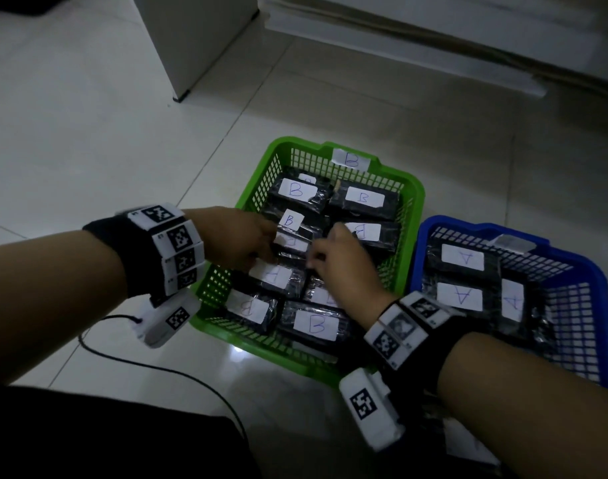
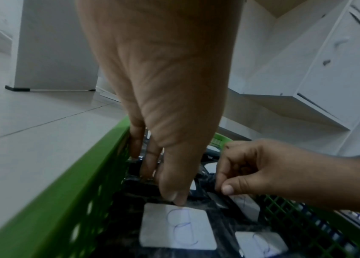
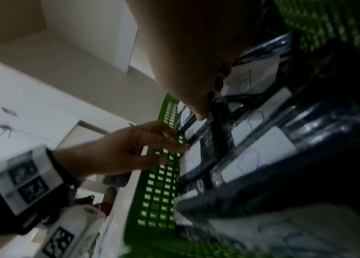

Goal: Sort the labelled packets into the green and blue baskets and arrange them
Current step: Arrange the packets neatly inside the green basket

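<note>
A green basket [image 1: 244, 340] marked B holds several black packets with white B labels, such as one at the back [image 1: 297, 191] and one at the front [image 1: 316, 324]. To its right, three A-labelled packets [image 1: 463, 259] lie in the blue basket [image 1: 461, 229]. Both hands are over the middle of the green basket. My left hand [image 1: 271, 243] pinches a middle B packet [image 1: 292, 244] between thumb and fingers [image 2: 150, 167]. My right hand [image 1: 316, 257] pinches that packet's right edge with its fingertips [image 2: 226, 189]. The packet's label is partly hidden by the hands.
The baskets stand side by side on a pale tiled floor. A white cabinet [image 1: 192, 46] stands at the back left, and low white furniture [image 1: 434, 39] runs along the back right. A black cable [image 1: 157, 364] curls on the floor near my left arm.
</note>
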A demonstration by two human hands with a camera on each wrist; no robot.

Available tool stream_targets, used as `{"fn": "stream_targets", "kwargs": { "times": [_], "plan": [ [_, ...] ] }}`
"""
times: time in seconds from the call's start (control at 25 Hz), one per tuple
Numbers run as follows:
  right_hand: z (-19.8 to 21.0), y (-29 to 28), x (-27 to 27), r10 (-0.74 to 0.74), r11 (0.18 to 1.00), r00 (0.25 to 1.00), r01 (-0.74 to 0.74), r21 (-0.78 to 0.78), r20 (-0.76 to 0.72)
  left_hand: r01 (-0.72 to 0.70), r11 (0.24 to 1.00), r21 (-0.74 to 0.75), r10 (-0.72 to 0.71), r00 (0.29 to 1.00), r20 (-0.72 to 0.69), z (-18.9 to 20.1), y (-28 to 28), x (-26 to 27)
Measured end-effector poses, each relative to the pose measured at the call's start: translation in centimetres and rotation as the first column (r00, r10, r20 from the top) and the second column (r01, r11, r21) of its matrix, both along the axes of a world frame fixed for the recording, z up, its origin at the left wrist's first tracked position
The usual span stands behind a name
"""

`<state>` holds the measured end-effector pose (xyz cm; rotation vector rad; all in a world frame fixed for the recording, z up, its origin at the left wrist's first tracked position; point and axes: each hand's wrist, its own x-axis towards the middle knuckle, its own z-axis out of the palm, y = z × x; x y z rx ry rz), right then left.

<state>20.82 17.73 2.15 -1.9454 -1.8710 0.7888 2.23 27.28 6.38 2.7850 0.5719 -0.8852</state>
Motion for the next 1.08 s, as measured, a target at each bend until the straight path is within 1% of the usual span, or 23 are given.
{"fn": "stream_targets", "kwargs": {
  "times": [0.04, 0.08, 0.12, 0.16, 0.24, 0.28, 0.36, 0.4, 0.52, 0.56, 0.64, 0.68, 0.72, 0.8, 0.88, 1.08],
  "plan": [
    [0.5, 0.2, 1.1, -0.026, 0.999, 0.996, 0.023, 0.031, 0.086, -0.009, 1.0, 0.02, 0.008, 0.998, 0.066, 0.2, 0.2, 0.2],
    [1.0, 0.3, 2.2, -0.036, 0.999, 0.976, 0.029, 0.033, 0.217, -0.028, 0.999, 0.046, 0.02, 0.988, 0.152, 0.2, 0.5, 0.5],
    [1.3, 0.4, 3.0, -0.017, 1.0, 0.939, 0.018, 0.001, 0.344, -0.054, 0.996, 0.065, 0.038, 0.973, 0.228, 0.1, 0.8, 0.9],
    [1.6, 0.4, 3.5, 0.021, 0.999, 0.903, 0.0, -0.049, 0.429, -0.067, 0.995, 0.073, 0.046, 0.964, 0.26, -0.2, 1.1, 1.3],
    [1.6, 0.2, 3.5, 0.118, 0.991, 0.863, -0.072, -0.112, 0.492, -0.036, 0.997, 0.067, 0.022, 0.98, 0.2, -0.9, 1.6, 2.1],
    [1.3, 0.0, 3.3, 0.161, 0.986, 0.847, -0.12, -0.112, 0.506, -0.011, 0.998, 0.063, 0.001, 0.987, 0.16, -1.3, 1.7, 2.4],
    [0.8, -0.5, 2.8, 0.224, 0.974, 0.842, -0.207, -0.089, 0.49, 0.008, 0.998, 0.067, -0.018, 0.988, 0.154, -1.7, 2.0, 2.5],
    [0.4, -0.7, 2.7, 0.245, 0.969, 0.854, -0.23, -0.089, 0.459, 0.01, 0.997, 0.076, -0.023, 0.985, 0.17, -1.8, 2.1, 2.5],
    [-0.1, -0.3, 3.3, 0.333, 0.942, 0.882, -0.298, -0.154, 0.333, -0.001, 0.996, 0.089, -0.017, 0.982, 0.19, -1.6, 2.2, 2.3],
    [0.2, 0.1, 3.8, 0.317, 0.948, 0.893, -0.285, -0.143, 0.319, -0.005, 0.996, 0.09, -0.013, 0.981, 0.193, -1.4, 2.1, 2.4],
    [1.1, 1.1, 5.1, 0.194, 0.981, 0.904, -0.184, -0.061, 0.382, -0.019, 0.996, 0.089, 0.0, 0.976, 0.217, -1.1, 2.0, 2.8],
    [1.6, 1.6, 5.8, 0.14, 0.99, 0.888, -0.14, -0.033, 0.438, -0.031, 0.996, 0.088, 0.01, 0.973, 0.229, -0.9, 2.0, 3.0],
    [2.0, 2.1, 6.2, 0.122, 0.992, 0.865, -0.117, -0.04, 0.487, -0.05, 0.995, 0.081, 0.029, 0.969, 0.244, -0.8, 2.0, 3.2],
    [2.2, 2.6, 6.5, 0.167, 0.986, 0.822, -0.133, -0.102, 0.544, -0.098, 0.994, 0.051, 0.083, 0.968, 0.239, -0.6, 1.9, 3.7],
    [2.0, 3.0, 6.4, 0.199, 0.98, 0.813, -0.149, -0.136, 0.547, -0.118, 0.992, 0.036, 0.109, 0.975, 0.195, -0.3, 2.0, 4.1],
    [1.4, 2.8, 6.6, 0.179, 0.983, 0.856, -0.14, -0.116, 0.485, -0.137, 0.989, -0.062, 0.147, 0.969, 0.201, -0.5, 2.4, 3.5]
  ]
}}
